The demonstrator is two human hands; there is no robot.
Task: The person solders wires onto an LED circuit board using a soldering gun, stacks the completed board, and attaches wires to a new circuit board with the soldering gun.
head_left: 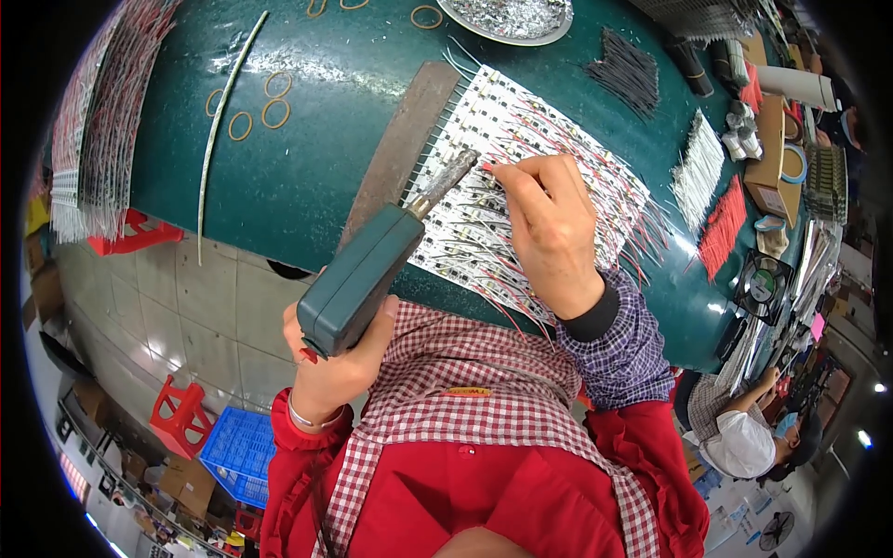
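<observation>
My left hand [346, 377] is wrapped round the grip of a dark green soldering gun [363, 270]. The gun's metal tip reaches over a white panel of small circuit boards [470, 244], close to its upper rows. Thumb and forefinger of my right hand [558, 232] are pinched together beside that tip, on a short red wire [488, 167] whose end shows at the fingertips. Many red, black and white wires spread across the panel. Along the panel's left edge lies a flat brown bar [395, 144].
Black wires [628, 74], white wires [698, 172] and red wires [723, 228] lie in bunches at the right. A metal bowl of scraps [512, 37] stands at the far edge. Rubber bands [276, 114] and a thin strip [223, 121] lie left; wired boards [107, 121] hang beyond.
</observation>
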